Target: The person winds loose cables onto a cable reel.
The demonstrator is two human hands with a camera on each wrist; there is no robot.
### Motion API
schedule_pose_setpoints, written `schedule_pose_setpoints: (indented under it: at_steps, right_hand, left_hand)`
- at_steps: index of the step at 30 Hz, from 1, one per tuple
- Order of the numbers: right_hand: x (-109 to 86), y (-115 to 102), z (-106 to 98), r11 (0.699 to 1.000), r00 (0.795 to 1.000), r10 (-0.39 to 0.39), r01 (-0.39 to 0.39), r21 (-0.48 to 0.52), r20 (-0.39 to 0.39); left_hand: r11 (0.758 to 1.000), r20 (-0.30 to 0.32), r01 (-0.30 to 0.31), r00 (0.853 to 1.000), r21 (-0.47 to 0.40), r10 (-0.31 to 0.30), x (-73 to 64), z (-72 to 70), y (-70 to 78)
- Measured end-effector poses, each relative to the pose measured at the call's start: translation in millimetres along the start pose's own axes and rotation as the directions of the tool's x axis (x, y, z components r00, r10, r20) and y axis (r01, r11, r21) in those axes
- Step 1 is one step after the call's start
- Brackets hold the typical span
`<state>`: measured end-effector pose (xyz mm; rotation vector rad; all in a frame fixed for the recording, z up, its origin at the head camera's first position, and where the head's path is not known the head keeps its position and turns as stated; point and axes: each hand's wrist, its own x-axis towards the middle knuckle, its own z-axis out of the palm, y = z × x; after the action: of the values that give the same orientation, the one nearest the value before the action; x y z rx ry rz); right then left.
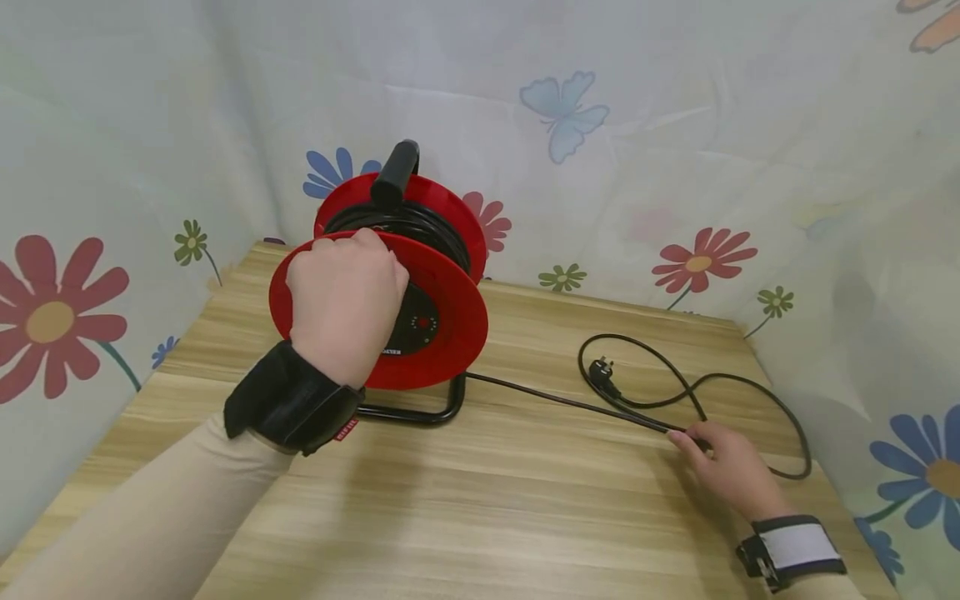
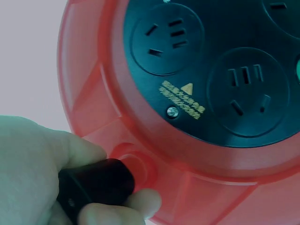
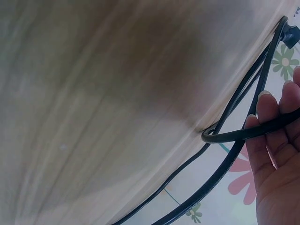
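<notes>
A red cable reel [image 1: 453,325] stands on its black tubular frame [image 1: 420,417], with black cable [image 1: 427,223] wound between its two discs. My left hand [image 1: 345,304] grips the black crank knob [image 2: 103,183] on the reel's front disc. A black socket panel [image 2: 211,28] shows beside that knob in the left wrist view. From the reel's base a length of cable [image 1: 540,393] runs right across the table to my right hand [image 1: 735,471], which holds it between thumb and fingers. The cable crosses the fingers [image 3: 267,110] in the right wrist view.
The cable's free end lies in loops [image 1: 795,417] on the wooden table [image 1: 480,500], ending in a black three-pin plug [image 1: 602,372]. A black carry handle [image 1: 396,173] tops the reel. Flower-printed curtain [image 1: 465,67] hangs behind and at both sides.
</notes>
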<state>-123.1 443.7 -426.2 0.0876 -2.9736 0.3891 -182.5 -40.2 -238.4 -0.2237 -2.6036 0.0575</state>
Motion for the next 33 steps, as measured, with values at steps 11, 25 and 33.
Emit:
schedule_pose_setpoints:
  at_steps: [11,25,33]
  right_hand:
    - [3.2,-8,3,1.0,1.0,-0.01,0.01,-0.002,-0.009]
    - [7.6,-14,10,0.999,0.999,-0.044,0.043,-0.016,-0.006]
    - [9.0,-13,12,0.998,0.998,-0.058,0.057,-0.03,-0.023]
  left_hand:
    - [0.997,-0.083,0.002,0.996,-0.08,-0.009,-0.6,10.0,9.9]
    - [0.993,-0.105,-0.021,0.994,-0.117,0.008,-3.7,17.6,16.7]
    - [0.994,-0.121,-0.035,0.992,-0.102,0.023,-3.5,18.4,17.4]
